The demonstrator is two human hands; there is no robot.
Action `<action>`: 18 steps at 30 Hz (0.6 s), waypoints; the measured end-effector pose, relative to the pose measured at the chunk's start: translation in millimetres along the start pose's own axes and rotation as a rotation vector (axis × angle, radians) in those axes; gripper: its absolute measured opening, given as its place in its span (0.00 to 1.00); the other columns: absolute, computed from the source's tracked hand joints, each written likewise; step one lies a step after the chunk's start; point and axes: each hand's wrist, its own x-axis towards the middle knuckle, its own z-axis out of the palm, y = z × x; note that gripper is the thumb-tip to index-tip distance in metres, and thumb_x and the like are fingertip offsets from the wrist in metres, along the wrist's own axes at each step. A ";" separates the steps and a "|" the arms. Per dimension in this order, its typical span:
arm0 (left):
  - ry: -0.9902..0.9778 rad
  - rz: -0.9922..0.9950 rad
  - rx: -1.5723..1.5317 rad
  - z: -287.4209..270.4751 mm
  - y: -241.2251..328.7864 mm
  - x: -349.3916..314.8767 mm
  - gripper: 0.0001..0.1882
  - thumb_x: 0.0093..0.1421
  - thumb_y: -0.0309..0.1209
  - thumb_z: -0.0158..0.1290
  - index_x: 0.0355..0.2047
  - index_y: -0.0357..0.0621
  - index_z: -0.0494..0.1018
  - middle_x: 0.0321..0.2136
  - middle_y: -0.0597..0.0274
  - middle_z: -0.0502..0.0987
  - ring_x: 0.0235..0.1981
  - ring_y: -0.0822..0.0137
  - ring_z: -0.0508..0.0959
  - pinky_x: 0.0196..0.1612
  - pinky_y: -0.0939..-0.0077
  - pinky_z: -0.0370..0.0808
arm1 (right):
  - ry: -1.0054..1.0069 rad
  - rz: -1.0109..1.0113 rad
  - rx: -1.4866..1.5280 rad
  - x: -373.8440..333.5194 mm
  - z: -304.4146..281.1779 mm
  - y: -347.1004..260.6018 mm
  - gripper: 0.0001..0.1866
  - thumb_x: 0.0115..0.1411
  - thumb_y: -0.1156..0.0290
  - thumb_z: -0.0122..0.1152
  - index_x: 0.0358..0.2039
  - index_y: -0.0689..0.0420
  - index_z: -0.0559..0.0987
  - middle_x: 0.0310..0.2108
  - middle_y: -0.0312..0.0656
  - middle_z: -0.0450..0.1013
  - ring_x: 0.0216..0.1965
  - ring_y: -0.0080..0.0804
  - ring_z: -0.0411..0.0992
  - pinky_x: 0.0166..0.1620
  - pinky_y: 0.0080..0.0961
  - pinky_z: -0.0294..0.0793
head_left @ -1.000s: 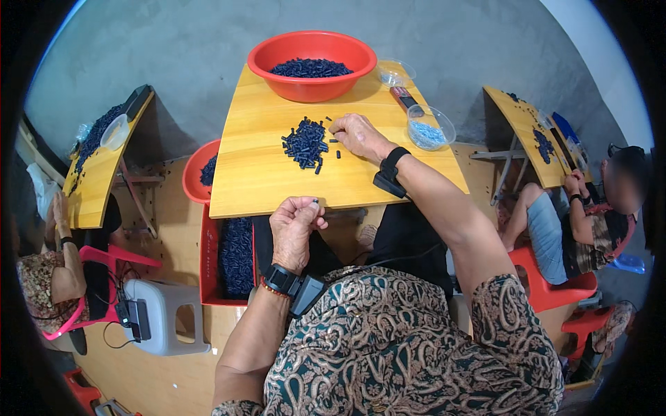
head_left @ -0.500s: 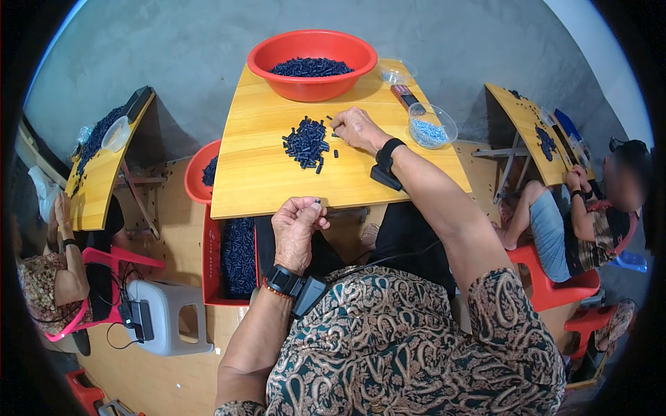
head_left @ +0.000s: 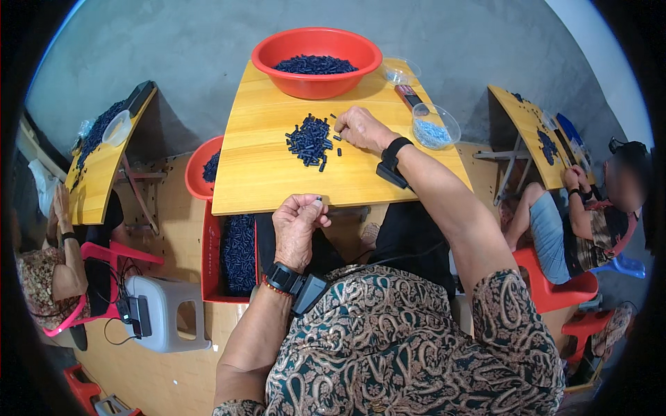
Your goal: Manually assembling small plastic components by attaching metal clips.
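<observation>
A loose pile of small dark-blue cylindrical pieces [head_left: 309,141] lies on the yellow wooden table [head_left: 250,182]. Just right of it, my right hand [head_left: 365,130] rests low over the tabletop, thumb and fingers drawn together. Whatever its fingertips hold is hidden; a few stray pieces lie beside them. My left hand [head_left: 298,222] is at the table's near edge, closed in a pinch on one small dark piece [head_left: 318,199], of which only the end shows. At the far edge stands a red basin [head_left: 305,87] heaped with the same pieces.
Right of my right hand is a clear tub [head_left: 434,133] of tiny light-blue bits; behind it are a dark box [head_left: 409,97] and another tub [head_left: 402,72]. A red basin [head_left: 198,172] and red crate [head_left: 211,277] of dark pieces stand at left. Co-workers sit on both sides.
The whole view has shifted slightly. My right hand stays beside the pile, its fingers barely changed. My left hand keeps its pinch at the near edge.
</observation>
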 end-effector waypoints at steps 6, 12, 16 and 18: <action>-0.005 0.001 0.000 0.7 0.4 -0.7 0.04 0.60 0.23 0.54 0.36 0.38 0.72 0.27 0.59 0.77 0.24 0.71 0.76 0.32 0.74 0.79 | 0.092 -0.140 -0.059 -0.1 4.5 11.6 0.08 0.50 0.80 0.55 0.30 0.66 0.80 0.30 0.56 0.76 0.34 0.50 0.77 0.40 0.35 0.76; 0.002 0.038 0.022 -5.3 -3.4 1.5 0.05 0.61 0.22 0.54 0.37 0.37 0.73 0.28 0.59 0.77 0.25 0.71 0.76 0.34 0.73 0.80 | 0.039 0.085 0.559 -36.6 -5.2 -25.1 0.08 0.59 0.73 0.60 0.35 0.65 0.79 0.23 0.40 0.75 0.22 0.24 0.74 0.27 0.21 0.73; -0.063 0.073 -0.022 -5.1 -1.1 2.6 0.05 0.61 0.22 0.54 0.38 0.37 0.73 0.30 0.58 0.78 0.27 0.70 0.78 0.35 0.72 0.80 | -0.038 0.023 0.780 -77.4 0.1 -51.7 0.10 0.60 0.69 0.62 0.36 0.65 0.79 0.22 0.39 0.75 0.23 0.19 0.74 0.26 0.17 0.74; -0.086 0.066 -0.020 -1.4 -0.8 1.7 0.05 0.61 0.22 0.55 0.38 0.37 0.73 0.30 0.58 0.78 0.28 0.69 0.78 0.35 0.72 0.80 | -0.065 0.040 1.016 -100.6 7.6 -60.3 0.09 0.61 0.72 0.61 0.37 0.65 0.78 0.22 0.39 0.75 0.22 0.20 0.74 0.27 0.16 0.75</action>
